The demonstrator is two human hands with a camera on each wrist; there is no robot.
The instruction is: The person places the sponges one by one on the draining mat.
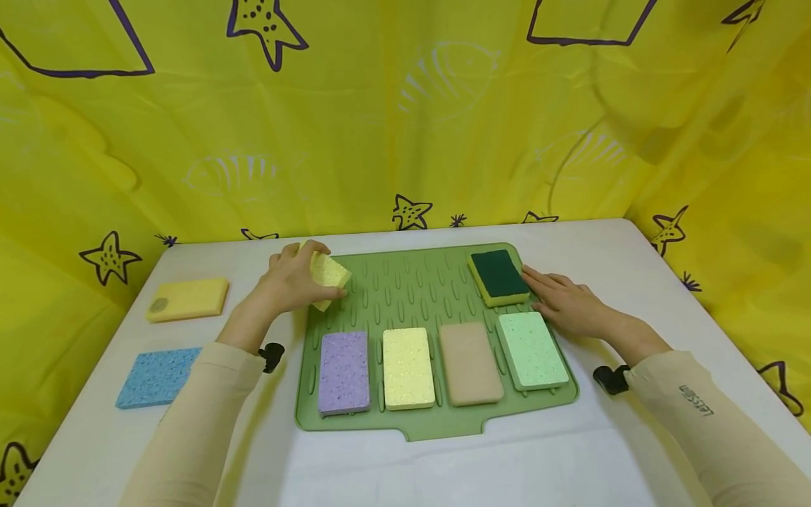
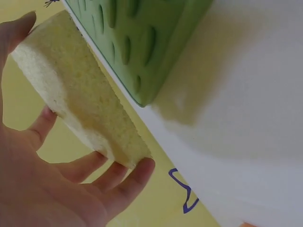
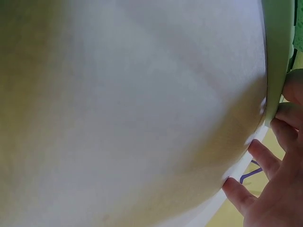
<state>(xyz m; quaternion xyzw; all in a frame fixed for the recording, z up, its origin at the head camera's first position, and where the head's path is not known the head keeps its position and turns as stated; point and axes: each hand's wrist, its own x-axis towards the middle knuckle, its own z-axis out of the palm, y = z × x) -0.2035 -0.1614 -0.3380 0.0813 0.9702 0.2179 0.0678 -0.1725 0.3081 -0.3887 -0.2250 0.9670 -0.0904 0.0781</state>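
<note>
My left hand (image 1: 291, 278) grips a pale yellow sponge (image 1: 329, 273) by its edges, thumb on one side and fingers on the other. It is tilted over the back left corner of the green mat (image 1: 412, 289). In the left wrist view the sponge (image 2: 90, 94) spans from thumb to fingertips. My right hand (image 1: 570, 306) rests at the mat's right edge with fingers extended, beside a sponge with a dark green scouring top (image 1: 500, 273). Along the mat's front lie a purple sponge (image 1: 344, 372), a light yellow sponge (image 1: 408, 368), a beige sponge (image 1: 471, 363) and a mint green sponge (image 1: 533, 351).
Left of the mat, a yellow-orange sponge (image 1: 188, 299) and a blue sponge (image 1: 157, 377) lie on the white table (image 1: 507, 465). My left sleeve partly covers the blue one. A yellow patterned curtain (image 1: 355, 141) hangs behind the table and along its sides.
</note>
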